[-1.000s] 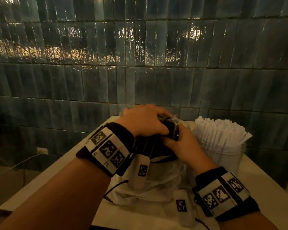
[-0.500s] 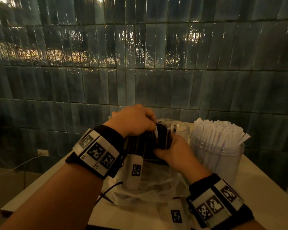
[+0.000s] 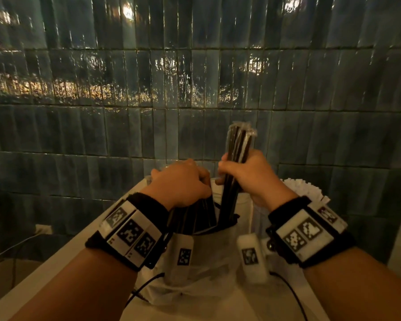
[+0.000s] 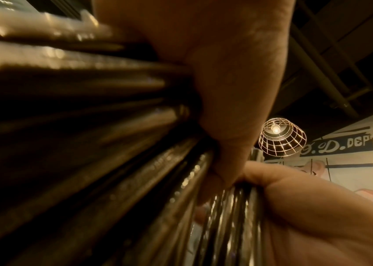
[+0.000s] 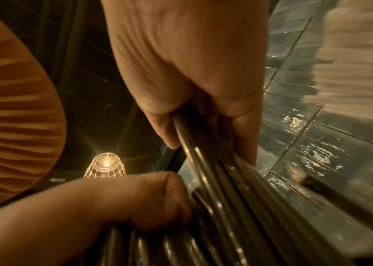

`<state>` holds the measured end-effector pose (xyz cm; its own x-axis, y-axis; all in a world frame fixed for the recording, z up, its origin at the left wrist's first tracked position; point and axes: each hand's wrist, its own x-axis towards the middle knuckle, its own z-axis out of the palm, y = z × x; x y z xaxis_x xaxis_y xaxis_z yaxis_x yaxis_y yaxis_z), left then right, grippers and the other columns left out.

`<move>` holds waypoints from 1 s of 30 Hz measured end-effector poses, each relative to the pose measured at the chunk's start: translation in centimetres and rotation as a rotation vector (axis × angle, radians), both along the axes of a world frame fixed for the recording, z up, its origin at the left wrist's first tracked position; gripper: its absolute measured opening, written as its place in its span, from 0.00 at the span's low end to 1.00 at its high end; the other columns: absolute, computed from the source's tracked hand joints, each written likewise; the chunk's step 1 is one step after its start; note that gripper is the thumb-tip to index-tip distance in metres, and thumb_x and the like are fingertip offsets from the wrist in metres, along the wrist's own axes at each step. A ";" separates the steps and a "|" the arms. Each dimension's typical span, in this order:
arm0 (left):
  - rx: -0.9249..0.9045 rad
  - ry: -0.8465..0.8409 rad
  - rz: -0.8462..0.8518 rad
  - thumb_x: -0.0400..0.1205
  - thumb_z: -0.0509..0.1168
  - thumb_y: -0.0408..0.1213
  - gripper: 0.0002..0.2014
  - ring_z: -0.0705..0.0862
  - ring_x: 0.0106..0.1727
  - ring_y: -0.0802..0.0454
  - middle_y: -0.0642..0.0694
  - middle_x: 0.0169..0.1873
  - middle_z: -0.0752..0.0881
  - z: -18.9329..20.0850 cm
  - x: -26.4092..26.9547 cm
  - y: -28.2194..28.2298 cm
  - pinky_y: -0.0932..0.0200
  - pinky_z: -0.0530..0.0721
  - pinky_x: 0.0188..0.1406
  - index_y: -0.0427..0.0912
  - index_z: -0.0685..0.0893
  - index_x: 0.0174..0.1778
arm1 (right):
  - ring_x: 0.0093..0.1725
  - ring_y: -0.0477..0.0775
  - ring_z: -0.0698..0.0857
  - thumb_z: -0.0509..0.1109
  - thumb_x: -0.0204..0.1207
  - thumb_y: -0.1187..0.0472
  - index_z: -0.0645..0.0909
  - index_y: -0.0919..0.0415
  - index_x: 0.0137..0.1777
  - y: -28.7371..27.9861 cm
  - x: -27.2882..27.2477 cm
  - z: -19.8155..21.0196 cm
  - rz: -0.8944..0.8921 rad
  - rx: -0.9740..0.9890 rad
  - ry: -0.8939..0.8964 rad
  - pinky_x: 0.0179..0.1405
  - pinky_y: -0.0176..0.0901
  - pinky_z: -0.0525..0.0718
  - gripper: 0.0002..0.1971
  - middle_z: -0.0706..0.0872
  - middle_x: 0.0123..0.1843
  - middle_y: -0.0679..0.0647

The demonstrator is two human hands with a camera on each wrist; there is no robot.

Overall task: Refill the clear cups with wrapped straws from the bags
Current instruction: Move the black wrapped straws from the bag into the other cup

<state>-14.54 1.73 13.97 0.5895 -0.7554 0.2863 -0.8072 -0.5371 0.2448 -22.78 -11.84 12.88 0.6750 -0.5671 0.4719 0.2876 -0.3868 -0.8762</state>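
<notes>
My right hand [image 3: 245,177] grips a bundle of black wrapped straws [image 3: 237,147] and holds it upright, its top well above both hands. The same bundle [image 5: 215,171] runs through my right fist in the right wrist view. My left hand [image 3: 183,184] grips the rest of the black straws [image 3: 195,216], which stand in a thin plastic bag [image 3: 206,269] on the table; close up they fill the left wrist view as dark straws [image 4: 112,144]. A clear cup packed with white wrapped straws [image 3: 303,188] stands behind my right wrist. Another clear cup is mostly hidden behind my hands.
The pale table [image 3: 56,269] ends at a left edge, with dark floor below. A blue tiled wall [image 3: 195,89] rises right behind the table. Black cables [image 3: 144,290] lie on the table by the bag. A wire cage lamp [image 4: 281,138] hangs overhead.
My right hand has pulled a bundle of black straws up out of the bag and lifted it. The left hand stays on the remaining straws. The camera has tilted closer.
</notes>
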 end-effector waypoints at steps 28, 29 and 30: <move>-0.016 -0.026 -0.025 0.74 0.65 0.53 0.06 0.76 0.53 0.51 0.57 0.47 0.74 -0.3 0.3 0.2 0.31 0.65 0.63 0.59 0.79 0.32 | 0.68 0.57 0.78 0.84 0.59 0.50 0.66 0.60 0.74 -6.2 4.8 0.3 -0.246 -0.241 0.255 0.66 0.52 0.78 0.45 0.78 0.69 0.54; -0.020 -0.026 -0.028 0.74 0.65 0.52 0.06 0.76 0.52 0.51 0.57 0.47 0.74 -0.3 0.3 0.2 0.31 0.66 0.63 0.58 0.80 0.34 | 0.71 0.58 0.75 0.85 0.59 0.50 0.60 0.60 0.79 -6.4 4.8 0.4 -0.258 -0.235 0.271 0.69 0.55 0.77 0.51 0.74 0.74 0.57; -0.020 -0.024 -0.030 0.74 0.65 0.52 0.06 0.76 0.52 0.51 0.57 0.47 0.74 -0.3 0.4 0.2 0.31 0.66 0.64 0.58 0.80 0.35 | 0.75 0.59 0.72 0.84 0.59 0.50 0.53 0.59 0.82 -6.5 4.9 0.6 -0.266 -0.225 0.285 0.72 0.58 0.74 0.56 0.68 0.78 0.60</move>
<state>-14.13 1.91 13.68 0.5590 -0.7668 0.3155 -0.8289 -0.5073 0.2357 -17.92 -18.34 13.53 0.6406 -0.6432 0.4194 -0.0886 -0.6044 -0.7917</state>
